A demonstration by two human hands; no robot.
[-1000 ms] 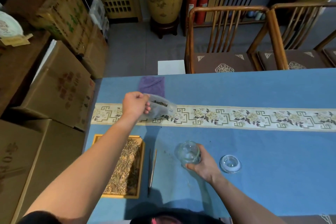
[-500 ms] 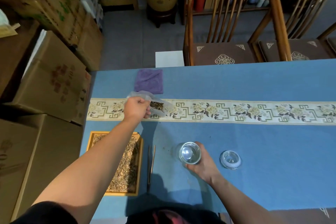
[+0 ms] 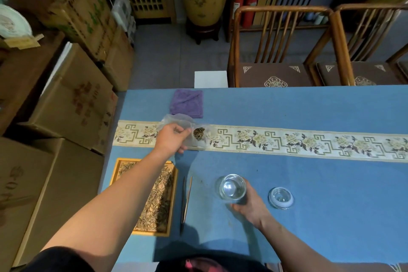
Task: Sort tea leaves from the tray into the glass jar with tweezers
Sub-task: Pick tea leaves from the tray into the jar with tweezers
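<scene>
Left hand [image 3: 171, 139] pinches a clear, crumpled plastic bag [image 3: 187, 127] holding a small clump of dark leaves, over the patterned cream table runner [image 3: 287, 142]. Right hand [image 3: 250, 205] wraps the round clear glass jar [image 3: 232, 187] standing upright on the blue tablecloth [image 3: 309, 216]; its fingertips are hidden behind the glass. The left forearm partly covers the yellow-framed rectangular tray of tea leaves [image 3: 152, 207]. Slim dark tweezers [image 3: 186, 201] lie just beside the tray, untouched.

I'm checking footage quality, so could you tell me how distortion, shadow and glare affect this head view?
Head view: wide-angle bending curves the table edge and leans the chairs; a body shadow darkens the near cloth below the tweezers; the glass jar shows pale reflections; the cardboard boxes sit dim and soft.
</scene>
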